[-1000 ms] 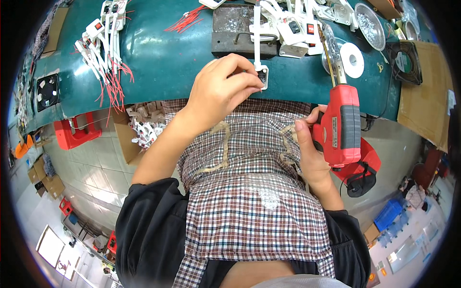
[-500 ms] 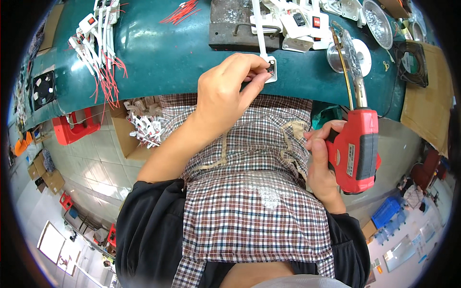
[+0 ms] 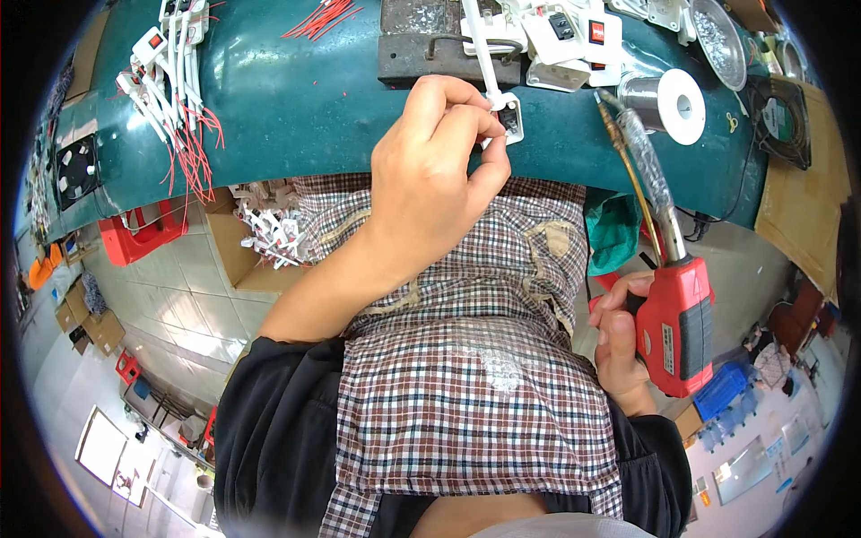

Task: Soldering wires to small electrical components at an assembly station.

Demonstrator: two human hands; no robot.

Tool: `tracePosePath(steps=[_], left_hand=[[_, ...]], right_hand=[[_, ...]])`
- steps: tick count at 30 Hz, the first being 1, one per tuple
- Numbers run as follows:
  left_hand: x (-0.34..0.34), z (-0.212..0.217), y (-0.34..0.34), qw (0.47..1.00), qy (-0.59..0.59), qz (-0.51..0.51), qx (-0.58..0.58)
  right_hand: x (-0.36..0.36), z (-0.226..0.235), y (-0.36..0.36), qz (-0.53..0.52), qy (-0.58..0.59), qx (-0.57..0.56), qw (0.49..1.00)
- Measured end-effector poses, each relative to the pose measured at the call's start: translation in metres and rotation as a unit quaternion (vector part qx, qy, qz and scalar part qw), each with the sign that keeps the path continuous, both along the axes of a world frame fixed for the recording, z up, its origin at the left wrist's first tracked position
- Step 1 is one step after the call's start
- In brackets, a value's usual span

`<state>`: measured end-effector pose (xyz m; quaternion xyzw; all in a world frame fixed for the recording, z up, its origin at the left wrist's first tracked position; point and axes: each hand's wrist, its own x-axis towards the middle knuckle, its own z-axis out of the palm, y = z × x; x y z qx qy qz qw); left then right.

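My left hand point(image 3: 430, 179) is pinched closed at the left edge of a small white switch housing point(image 3: 514, 127) on the green bench. A thin red wire point(image 3: 495, 113) shows at its fingertips, mostly hidden by them. The housing lies open side up, its dark inside showing, and a white cable point(image 3: 478, 45) runs from it toward the far side. In my right hand point(image 3: 621, 341) is a red and black soldering gun point(image 3: 677, 332), held by its handle, its fingers wrapped round it. The gun's brass-coloured tube and long metal tip point up over the bench, apart from the housing.
A solder spool point(image 3: 680, 106) stands right of the housing. Behind are a dark metal block point(image 3: 404, 58) and several white switch housings point(image 3: 556, 36). Cabled switches with red wires point(image 3: 184, 99) lie at left, loose red wires point(image 3: 323, 18) at the back. A cardboard box point(image 3: 229, 242) of white parts sits below.
My right hand has lowered the soldering gun toward me and slightly right. My left fingers have shifted their pinch at the housing. The view has shifted a little.
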<state>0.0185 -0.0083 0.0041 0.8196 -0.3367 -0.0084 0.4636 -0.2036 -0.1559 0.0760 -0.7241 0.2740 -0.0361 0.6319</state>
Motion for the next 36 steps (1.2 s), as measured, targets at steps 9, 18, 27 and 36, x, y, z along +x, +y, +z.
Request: tracePosePath(steps=[9, 18, 27, 36], left_hand=[[0.0, -0.006, -0.011, 0.995, -0.095, 0.034, -0.007], [-0.001, -0.001, -0.011, 0.992, -0.112, 0.046, 0.044], [-0.002, 0.0, -0.014, 0.99, -0.126, 0.056, 0.04], [-0.002, 0.002, -0.014, 0.988, -0.133, 0.054, 0.05]], right_hand=[[-0.002, 0.0, -0.004, 0.013, 0.1, -0.018, 0.995], [0.001, -0.018, -0.007, 0.057, 0.05, -0.13, 0.989], [0.001, -0.023, -0.007, 0.058, 0.044, -0.146, 0.987], [0.002, -0.025, -0.01, 0.091, 0.028, -0.206, 0.974]])
